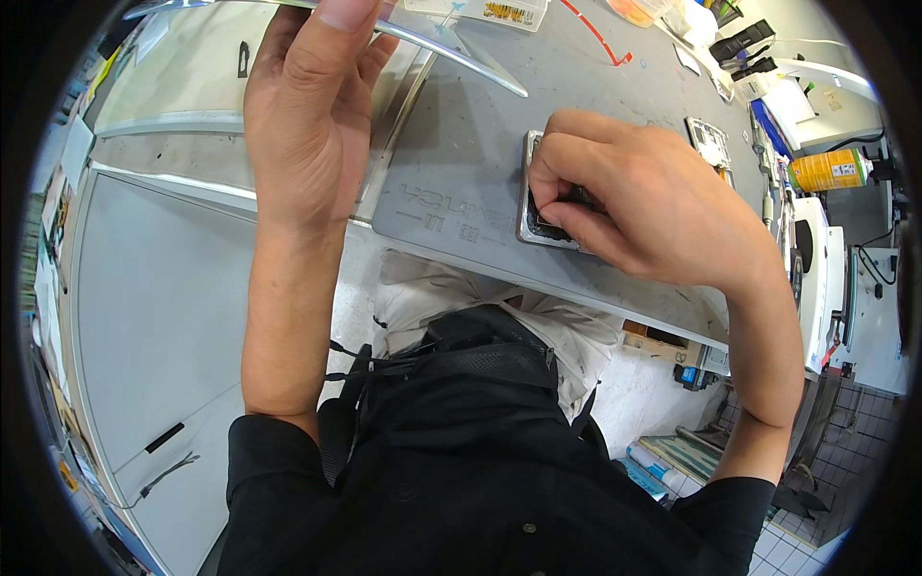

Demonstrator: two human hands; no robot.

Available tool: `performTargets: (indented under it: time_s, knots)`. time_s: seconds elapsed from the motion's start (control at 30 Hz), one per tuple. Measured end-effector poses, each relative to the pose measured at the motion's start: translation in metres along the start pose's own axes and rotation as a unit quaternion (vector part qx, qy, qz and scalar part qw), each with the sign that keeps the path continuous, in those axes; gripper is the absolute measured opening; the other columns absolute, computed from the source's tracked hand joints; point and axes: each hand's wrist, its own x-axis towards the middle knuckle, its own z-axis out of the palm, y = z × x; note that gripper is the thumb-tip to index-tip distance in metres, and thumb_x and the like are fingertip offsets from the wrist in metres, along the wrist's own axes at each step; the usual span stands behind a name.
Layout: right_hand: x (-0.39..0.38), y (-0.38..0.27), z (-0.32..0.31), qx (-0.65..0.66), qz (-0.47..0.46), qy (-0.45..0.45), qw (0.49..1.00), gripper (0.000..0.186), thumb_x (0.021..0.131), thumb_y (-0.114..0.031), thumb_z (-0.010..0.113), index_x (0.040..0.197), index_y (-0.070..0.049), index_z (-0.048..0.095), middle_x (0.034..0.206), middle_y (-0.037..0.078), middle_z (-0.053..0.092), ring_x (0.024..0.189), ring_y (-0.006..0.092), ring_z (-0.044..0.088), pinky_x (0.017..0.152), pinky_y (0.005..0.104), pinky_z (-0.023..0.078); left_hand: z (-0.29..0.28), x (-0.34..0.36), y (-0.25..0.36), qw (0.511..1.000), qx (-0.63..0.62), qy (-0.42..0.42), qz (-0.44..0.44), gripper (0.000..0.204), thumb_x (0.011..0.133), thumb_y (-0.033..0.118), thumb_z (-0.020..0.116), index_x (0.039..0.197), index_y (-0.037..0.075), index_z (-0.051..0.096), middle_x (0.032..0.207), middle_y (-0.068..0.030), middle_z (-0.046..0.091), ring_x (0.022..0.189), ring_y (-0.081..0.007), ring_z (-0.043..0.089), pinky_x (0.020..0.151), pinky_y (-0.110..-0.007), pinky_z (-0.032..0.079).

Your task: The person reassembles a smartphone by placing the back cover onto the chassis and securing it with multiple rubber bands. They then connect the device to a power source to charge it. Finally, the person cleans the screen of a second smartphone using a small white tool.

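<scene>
My left hand (312,115) is raised at the top left, fingers wrapped round a thin, flat panel with a silver edge (490,75), mostly out of frame. My right hand (624,197) is over a small metal-framed device (528,209) on the grey mat (447,163). Its thumb and curled forefinger are pinched down at the dark interior; whatever is between them is too small or hidden to make out. A second silvery opened device (709,139) lies on the mat to the right of that hand.
A clear box (480,12) and a red strip (600,38) lie at the back. Tools (744,43) and a yellow spray can (826,171) crowd the right side. A white-edged surface (173,106) adjoins the mat on the left. My dark-clothed body is below the bench edge.
</scene>
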Motion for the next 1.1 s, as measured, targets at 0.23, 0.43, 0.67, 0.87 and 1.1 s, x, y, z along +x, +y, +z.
performTargets:
  time_s: [0.23, 0.43, 0.67, 0.87, 1.1]
  knots:
    - [-0.007, 0.002, 0.003, 0.009, 0.011, -0.004, 1.0, 0.014, 0.084, -0.008, 0.065, 0.09, -0.006, 0.053, 0.085, 0.009, 0.056, 0.074, 0.0319, 0.059, 0.062, 0.0404, 0.045, 0.0, 0.0, 0.0, 1.0, -0.002, -0.003, -0.002, 0.097, 0.087, 0.048, 0.069, 0.149, -0.009, 0.02, 0.148, -0.0305, 0.038, 0.139, -0.0346, 0.039, 0.114, -0.041, 0.035]
    - [-0.012, 0.005, 0.002, 0.025, 0.008, 0.003, 1.0, 0.014, 0.085, -0.006, 0.065, 0.089, -0.005, 0.052, 0.085, 0.009, 0.055, 0.074, 0.0312, 0.058, 0.063, 0.0387, 0.046, -0.005, 0.001, -0.002, 0.999, -0.014, -0.032, 0.011, 0.098, 0.086, 0.048, 0.069, 0.149, -0.008, 0.02, 0.148, -0.0305, 0.037, 0.138, -0.0347, 0.04, 0.114, -0.041, 0.034]
    - [-0.009, 0.028, -0.019, 0.1, 0.044, 0.054, 0.993, 0.004, 0.091, -0.004, 0.059, 0.094, -0.003, 0.056, 0.084, 0.004, 0.055, 0.071, 0.0168, 0.052, 0.066, 0.0297, 0.045, -0.037, 0.019, -0.022, 0.996, -0.037, -0.074, 0.027, 0.079, 0.095, 0.051, 0.056, 0.148, -0.001, 0.031, 0.15, -0.0262, 0.04, 0.142, -0.0338, 0.037, 0.117, -0.042, 0.03]
    - [0.031, 0.066, -0.023, 0.082, 0.148, 0.015, 0.985, 0.012, 0.095, -0.013, 0.059, 0.093, -0.001, 0.058, 0.078, 0.007, 0.059, 0.071, 0.0184, 0.054, 0.067, 0.0312, 0.045, -0.037, 0.017, -0.016, 0.99, -0.128, -0.053, 0.008, 0.071, 0.091, 0.026, 0.07, 0.144, -0.003, 0.033, 0.141, -0.0237, 0.051, 0.133, -0.0267, 0.048, 0.11, -0.036, 0.037]
    - [0.04, 0.078, -0.009, -0.04, 0.212, 0.084, 0.973, 0.023, 0.092, -0.025, 0.066, 0.091, -0.002, 0.066, 0.079, 0.012, 0.067, 0.07, 0.0247, 0.061, 0.068, 0.0373, 0.048, -0.034, 0.016, -0.016, 0.991, -0.123, -0.058, 0.01, 0.072, 0.09, 0.026, 0.071, 0.145, -0.001, 0.034, 0.142, -0.0235, 0.05, 0.135, -0.0274, 0.046, 0.111, -0.036, 0.037]
